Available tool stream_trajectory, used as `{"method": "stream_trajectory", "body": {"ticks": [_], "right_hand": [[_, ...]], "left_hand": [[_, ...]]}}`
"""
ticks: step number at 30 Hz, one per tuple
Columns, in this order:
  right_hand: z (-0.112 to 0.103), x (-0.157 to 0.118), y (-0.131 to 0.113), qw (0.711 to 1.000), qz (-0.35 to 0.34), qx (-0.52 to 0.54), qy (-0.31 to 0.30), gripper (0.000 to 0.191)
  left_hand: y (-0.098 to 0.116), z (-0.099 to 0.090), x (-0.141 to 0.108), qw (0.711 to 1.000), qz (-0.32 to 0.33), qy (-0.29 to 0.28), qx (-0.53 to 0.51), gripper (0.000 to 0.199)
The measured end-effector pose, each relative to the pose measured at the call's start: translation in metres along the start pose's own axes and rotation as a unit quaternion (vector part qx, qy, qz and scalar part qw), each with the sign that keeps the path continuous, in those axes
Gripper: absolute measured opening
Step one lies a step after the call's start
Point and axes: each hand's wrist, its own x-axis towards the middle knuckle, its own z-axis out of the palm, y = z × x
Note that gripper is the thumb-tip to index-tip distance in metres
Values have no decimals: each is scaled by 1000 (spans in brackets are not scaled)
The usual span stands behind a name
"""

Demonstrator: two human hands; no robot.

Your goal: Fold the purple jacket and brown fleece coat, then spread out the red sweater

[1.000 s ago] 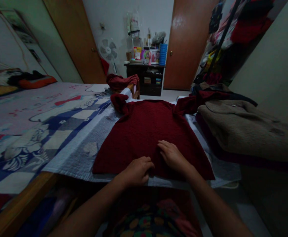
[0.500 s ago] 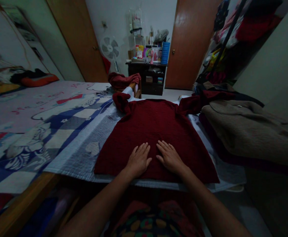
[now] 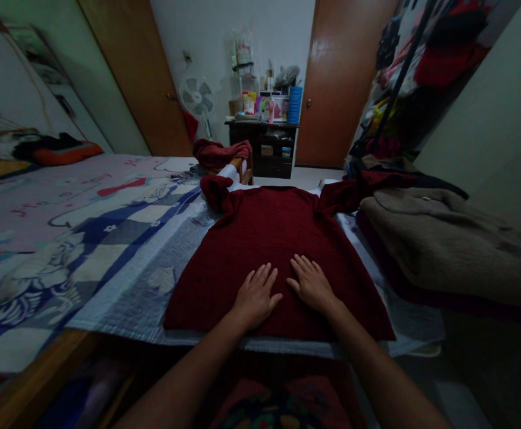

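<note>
A dark red sweater point(image 3: 269, 232) lies spread out in front of me, its hem toward me and its sleeves out to both sides at the far end. My left hand point(image 3: 255, 298) rests flat on its lower middle, fingers apart. Beside it, my right hand point(image 3: 311, 283) is laid flat on the same fabric with the fingers stretched forward. Neither hand grips anything. Under the sweater is a pale blue quilted cloth point(image 3: 139, 286), which shows along the left side and the front edge.
To the left is a bed with a patterned sheet point(image 3: 77, 196). A folded brown garment point(image 3: 448, 238) lies on a pile at right. A reddish cloth point(image 3: 222, 153) hangs over a wooden rail beyond. Farther back stand a fan point(image 3: 196, 97) and a dark cabinet point(image 3: 262, 149).
My right hand has slid slightly to the right over the sweater, and the gap between my fingertips is a little wider. The whole view has shifted slightly.
</note>
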Motion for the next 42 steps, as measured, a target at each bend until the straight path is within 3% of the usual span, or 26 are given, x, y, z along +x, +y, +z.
{"method": "stream_trajectory", "body": {"ticks": [4,7,9,11,13,15,19,24,27,29,31,35,42], "right_hand": [[-8,-2,33,990,136,-31,-5,63],[-19,4,39,981,190,-36,6,65],[-22,12,27,987,156,-22,23,62],[-21,20,9,997,78,7,28,60],[-15,25,-6,999,10,39,9,60],[-9,25,-12,998,-8,53,-12,61],[-5,18,8,998,49,40,-6,65],[-16,1,39,989,144,-15,19,68],[-31,-14,43,989,141,-40,5,49],[-41,-23,44,987,158,-41,-2,34],[-49,-27,47,982,186,-30,13,30],[-45,-17,63,980,177,10,93,31],[-23,13,75,976,185,26,109,32]], "left_hand": [[-2,-5,-12,996,-85,-10,39,79],[-2,-19,-5,988,-137,8,67,77],[1,-26,8,992,-111,31,56,63],[4,-27,22,998,-45,36,22,54],[7,-22,32,1000,12,17,-11,55],[9,-13,32,999,30,-5,-23,61],[3,0,14,1000,21,-8,-12,70],[-7,-6,-15,1000,16,-18,-1,70],[-13,-18,-28,1000,-5,-1,13,58],[-19,-29,-33,1000,-15,17,14,38],[-26,-39,-34,999,-26,24,-4,23],[-39,-47,-25,993,-72,62,-67,18],[-41,-26,-10,979,-78,62,-177,22]]}}
